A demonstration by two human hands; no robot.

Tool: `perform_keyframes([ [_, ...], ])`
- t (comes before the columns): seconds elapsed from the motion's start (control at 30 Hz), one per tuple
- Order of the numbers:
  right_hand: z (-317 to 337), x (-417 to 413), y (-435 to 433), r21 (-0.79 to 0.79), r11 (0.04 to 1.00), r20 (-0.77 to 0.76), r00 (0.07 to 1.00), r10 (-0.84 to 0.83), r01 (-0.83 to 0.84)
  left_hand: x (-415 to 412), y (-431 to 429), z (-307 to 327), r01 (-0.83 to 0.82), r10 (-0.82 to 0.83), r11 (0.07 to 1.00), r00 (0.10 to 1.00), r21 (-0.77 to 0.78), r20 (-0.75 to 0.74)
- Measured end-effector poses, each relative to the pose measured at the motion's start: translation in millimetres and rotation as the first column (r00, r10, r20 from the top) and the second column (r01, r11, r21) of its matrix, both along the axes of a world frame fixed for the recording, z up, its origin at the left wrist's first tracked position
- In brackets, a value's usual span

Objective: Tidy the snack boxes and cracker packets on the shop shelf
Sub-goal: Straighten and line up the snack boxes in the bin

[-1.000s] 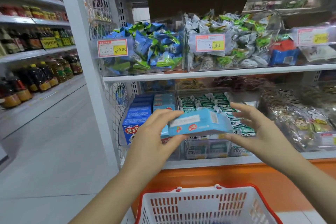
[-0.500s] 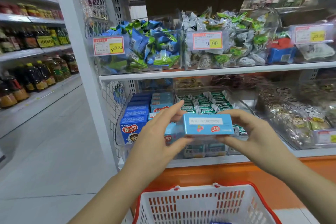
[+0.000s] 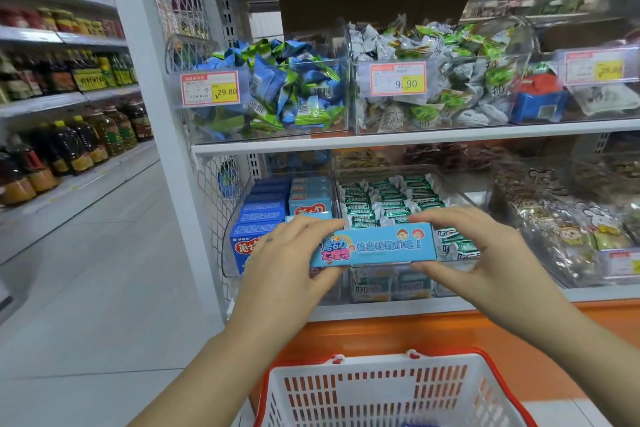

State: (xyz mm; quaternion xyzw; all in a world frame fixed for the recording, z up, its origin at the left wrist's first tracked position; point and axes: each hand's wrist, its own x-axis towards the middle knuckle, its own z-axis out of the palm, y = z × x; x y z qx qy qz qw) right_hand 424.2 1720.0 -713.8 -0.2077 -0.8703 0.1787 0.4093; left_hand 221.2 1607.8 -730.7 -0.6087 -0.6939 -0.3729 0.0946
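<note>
Box: I see one long, thin snack box [image 3: 377,248]. It is light blue. It has pink and white letters at its left end, a line of blue letters along the middle, and two small cartoon faces near the top right. Its long printed side faces me.
Where the box is: it is in the middle of the frame, up in the air in front of the lower shelf [image 3: 415,309]. It is above the white and red basket [image 3: 381,392].
Left hand: my left hand [image 3: 284,263] grips the left end, fingers on top and thumb below.
Right hand: my right hand [image 3: 485,253] pinches the right end the same way.
Behind the box: rows of blue boxes [image 3: 263,215] sit on the lower shelf. Just to their right are green cracker packets [image 3: 384,204].
Hidden: the box and both hands cover the front of those rows. My left fingers cover the edge of the pink letters.
Cut off: the basket and both arms run off the bottom edge.
Hard to see: the right side of the frame is blurry. I cannot read the price tag [image 3: 595,68] at the upper right. A small blue thing lies at the very bottom of the basket, and I cannot tell what it is.
</note>
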Motion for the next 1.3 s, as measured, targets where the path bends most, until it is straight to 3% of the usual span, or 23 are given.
perform_keyframes([
  [0.17, -9.1, 4.5, 13.0, -0.256, 0.967, -0.019, 1.0, 0.016, -0.02, 2.8, -1.7, 6.7, 0.09, -0.092, 0.996, 0.986, 0.021, 0.137],
  [0.3, -14.3, 5.6, 22.0, -0.46, 0.876, -0.153, 0.984, 0.087, -0.149, -5.6, 2.8, 2.1, 0.147, -0.142, 0.989, 0.939, 0.008, 0.313],
  [0.4, -17.6, 5.8, 27.8, -0.546, 0.814, -0.213, 0.973, 0.091, -0.196, -10.7, 2.9, -0.5, 0.16, -0.15, 0.987, 0.921, 0.001, 0.359],
  [0.57, -27.1, 4.7, 35.6, -0.494, 0.867, -0.069, 0.997, 0.034, -0.064, 4.9, -5.1, 8.7, 0.172, -0.21, 0.976, 0.907, 0.133, 0.364],
  [0.73, -35.7, 4.6, 36.6, -0.503, 0.864, 0.071, 0.997, 0.026, 0.014, 15.5, -6.6, 12.4, 0.201, -0.231, 0.972, 0.908, 0.12, 0.351],
  [0.87, -25.7, 4.2, 32.3, -0.575, 0.813, -0.102, 0.994, 0.042, -0.093, 9.2, -4.7, 12.9, 0.148, -0.193, 0.98, 0.874, 0.134, 0.447],
  [1.0, -14.6, 3.8, 28.1, -0.666, 0.713, -0.259, 0.964, 0.052, -0.217, 2.2, 0.3, 11.5, 0.108, -0.165, 0.986, 0.718, 0.127, 0.676],
  [1.3, -14.3, 0.6, 26.7, -0.748, 0.624, -0.28, 0.96, 0.015, -0.227, -6.6, 6.5, 6.7, 0.1, -0.1, 0.994, 0.582, 0.051, 0.807],
])
